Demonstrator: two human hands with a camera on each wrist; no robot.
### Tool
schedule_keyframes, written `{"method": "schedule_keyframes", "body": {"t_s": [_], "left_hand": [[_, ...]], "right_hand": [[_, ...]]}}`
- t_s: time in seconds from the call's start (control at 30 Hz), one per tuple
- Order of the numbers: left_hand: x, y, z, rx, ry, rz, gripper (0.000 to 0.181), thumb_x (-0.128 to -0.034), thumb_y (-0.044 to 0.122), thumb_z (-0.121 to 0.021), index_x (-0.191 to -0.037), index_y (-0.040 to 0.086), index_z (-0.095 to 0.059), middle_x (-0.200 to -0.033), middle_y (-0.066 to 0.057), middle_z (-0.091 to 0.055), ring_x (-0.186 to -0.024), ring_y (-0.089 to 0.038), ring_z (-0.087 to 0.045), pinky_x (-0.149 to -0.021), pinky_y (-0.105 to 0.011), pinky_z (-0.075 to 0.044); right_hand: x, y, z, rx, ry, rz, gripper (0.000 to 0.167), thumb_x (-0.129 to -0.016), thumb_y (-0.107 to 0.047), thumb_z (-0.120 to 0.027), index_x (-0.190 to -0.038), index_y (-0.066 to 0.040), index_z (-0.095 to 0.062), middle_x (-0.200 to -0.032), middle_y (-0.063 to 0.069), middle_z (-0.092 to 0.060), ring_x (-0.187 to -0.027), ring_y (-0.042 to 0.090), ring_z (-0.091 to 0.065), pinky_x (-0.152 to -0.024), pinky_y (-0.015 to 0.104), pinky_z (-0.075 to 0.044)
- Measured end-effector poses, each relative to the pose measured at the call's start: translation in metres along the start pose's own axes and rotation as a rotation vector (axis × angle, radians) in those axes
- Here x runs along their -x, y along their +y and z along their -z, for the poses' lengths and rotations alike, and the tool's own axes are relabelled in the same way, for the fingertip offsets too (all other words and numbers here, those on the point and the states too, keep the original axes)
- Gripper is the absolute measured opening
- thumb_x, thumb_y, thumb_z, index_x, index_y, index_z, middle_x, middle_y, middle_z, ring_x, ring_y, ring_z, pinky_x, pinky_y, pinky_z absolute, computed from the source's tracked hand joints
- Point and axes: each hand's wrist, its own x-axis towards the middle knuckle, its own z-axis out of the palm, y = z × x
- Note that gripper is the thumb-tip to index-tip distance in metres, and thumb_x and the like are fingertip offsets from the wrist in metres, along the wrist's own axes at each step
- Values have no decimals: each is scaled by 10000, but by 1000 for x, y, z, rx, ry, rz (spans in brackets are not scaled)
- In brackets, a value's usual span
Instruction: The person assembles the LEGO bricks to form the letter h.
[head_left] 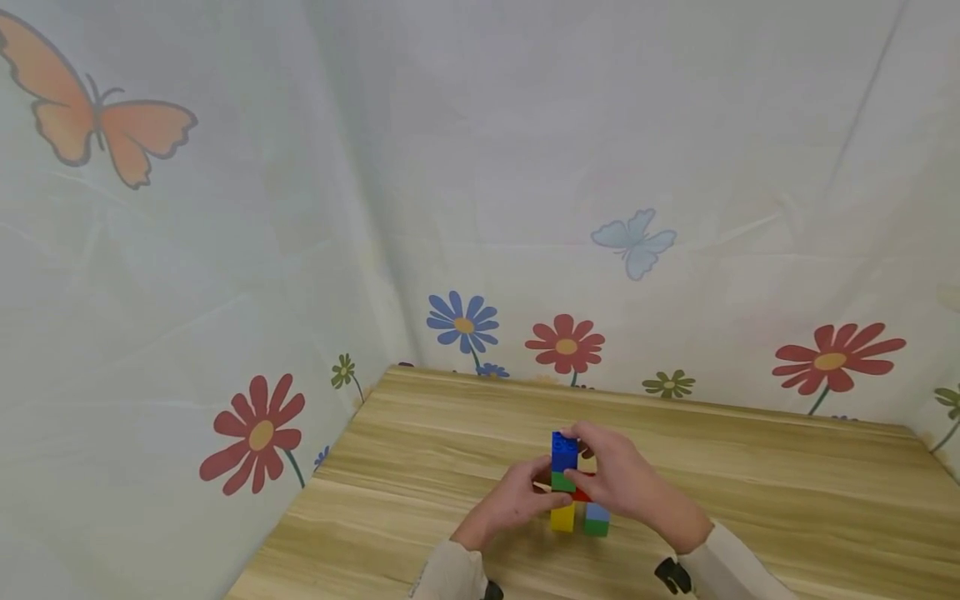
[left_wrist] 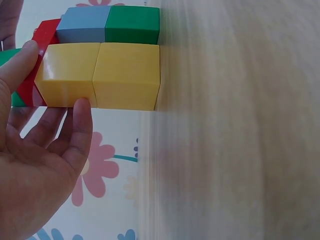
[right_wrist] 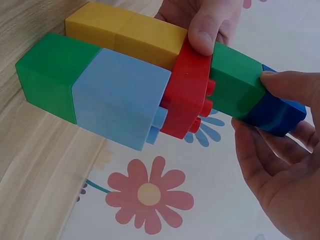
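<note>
A tower of toy building blocks stands on the table, with two yellow blocks (left_wrist: 127,75) at its foot. Above them sit a red block (right_wrist: 187,95), a green block (right_wrist: 235,80) and a dark blue block (right_wrist: 277,112) on top. Close beside the yellow pair, a light blue block (right_wrist: 120,92) rests on another green block (right_wrist: 55,75); whether the red one joins it, I cannot tell. My left hand (head_left: 521,496) grips the tower at the red block, thumb on its face, little finger touching yellow. My right hand (head_left: 618,471) pinches the dark blue block, its thumb near the green seam.
The wood-grain table (head_left: 420,433) spreads around the blocks. Behind it and on the left hangs a pale cloth backdrop (head_left: 480,167) printed with flowers and butterflies. Dark straps (head_left: 672,575) show at the sleeves' ends.
</note>
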Motion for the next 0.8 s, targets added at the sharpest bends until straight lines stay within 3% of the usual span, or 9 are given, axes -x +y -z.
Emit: {"method": "schedule_keyframes", "body": {"t_s": [0.8], "left_hand": [[1,2,-2,-9,11,16,366,-891,304,-666,-1245,269,-578,-1057,126,-630,-925,-85,-586,-793,-237,-488]], "right_hand": [[2,-1,-4,35,43,-2,447,-772,-104,-784,-1145,-100,-537,-1002,-15,-593,-814,180,-576,-719,320,-530]]}}
